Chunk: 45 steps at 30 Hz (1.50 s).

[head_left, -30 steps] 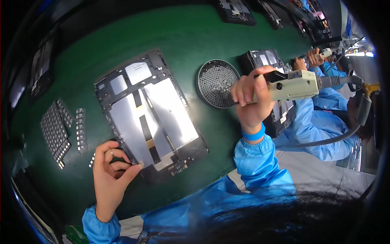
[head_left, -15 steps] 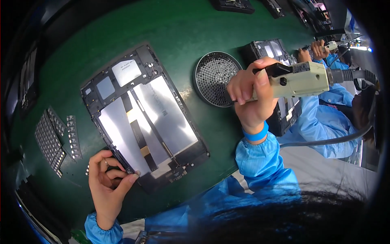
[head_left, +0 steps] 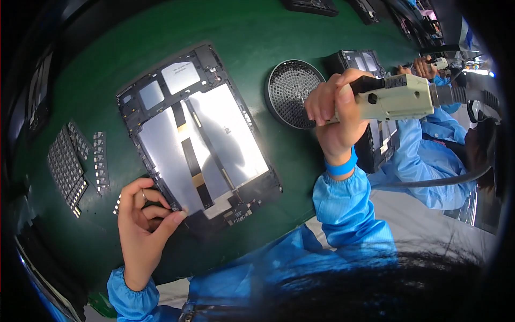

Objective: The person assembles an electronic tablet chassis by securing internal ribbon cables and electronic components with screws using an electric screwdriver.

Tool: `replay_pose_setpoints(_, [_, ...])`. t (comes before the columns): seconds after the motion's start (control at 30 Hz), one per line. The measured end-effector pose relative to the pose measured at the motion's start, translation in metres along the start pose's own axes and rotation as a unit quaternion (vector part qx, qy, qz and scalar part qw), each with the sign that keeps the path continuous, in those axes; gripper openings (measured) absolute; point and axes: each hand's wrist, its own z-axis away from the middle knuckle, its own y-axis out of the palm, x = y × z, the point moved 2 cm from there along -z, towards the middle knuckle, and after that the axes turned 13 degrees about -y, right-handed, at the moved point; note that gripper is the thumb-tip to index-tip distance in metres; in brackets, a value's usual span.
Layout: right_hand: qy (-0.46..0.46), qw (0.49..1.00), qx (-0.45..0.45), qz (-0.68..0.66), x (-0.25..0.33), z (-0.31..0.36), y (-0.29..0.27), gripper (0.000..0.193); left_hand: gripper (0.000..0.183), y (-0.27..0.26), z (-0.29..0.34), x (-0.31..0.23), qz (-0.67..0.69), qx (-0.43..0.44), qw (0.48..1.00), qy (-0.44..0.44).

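An opened tablet housing (head_left: 236,129), with bright silver plates and a dark ribbon strip inside, lies tilted on the green bench. My left hand (head_left: 144,228) is closed on its near left edge, thumb and fingers pinching the frame. Raised to the right, my right hand (head_left: 339,112) wraps round a pale electric screwdriver (head_left: 402,101) with a black lever and a cable off its back end. The driver's tip is hidden behind my fingers. Just left of that hand stands a round metal dish (head_left: 272,102) with a perforated or studded grey inside.
Small circuit-board panels (head_left: 65,166) and a narrow board strip (head_left: 101,163) lie at the left. More tablet housings (head_left: 385,140) are behind my right wrist. The driver's cable (head_left: 445,182) loops at the right, beside a co-worker in a blue sleeve (head_left: 410,145).
The view has shifted, so the tablet, dish and boards all sit higher in the picture. Both hands keep their grips, and the screwdriver stays raised.
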Motion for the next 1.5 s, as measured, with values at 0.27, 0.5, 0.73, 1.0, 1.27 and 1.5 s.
replay_pose_setpoints(0.27, [-0.029,0.998,0.006,-0.05,0.01,-0.002,0.008,0.034,0.049,-0.01,0.0,0.011,0.07,0.04,0.997,-0.016])
replay_pose_setpoints(0.5, [-0.01,0.962,0.075,-0.264,0.048,0.023,0.104,0.031,0.042,-0.017,0.001,0.008,0.077,0.066,0.995,0.006])
replay_pose_setpoints(0.73, [0.018,0.96,0.168,-0.221,0.049,0.07,0.158,0.031,0.04,-0.023,-0.005,0.018,0.061,0.083,0.994,0.044])
replay_pose_setpoints(1.0, [0.027,0.956,0.197,-0.215,0.047,0.081,0.171,0.031,0.038,-0.025,-0.004,0.027,0.039,0.086,0.992,0.081])
replay_pose_setpoints(1.27, [0.022,0.952,0.219,-0.211,0.044,0.082,0.172,0.031,0.038,-0.025,-0.007,0.028,0.032,0.076,0.992,0.09])
replay_pose_setpoints(1.5, [0.017,0.963,0.221,-0.154,0.044,0.082,0.168,0.031,0.039,-0.023,-0.007,0.028,0.013,0.058,0.993,0.103])
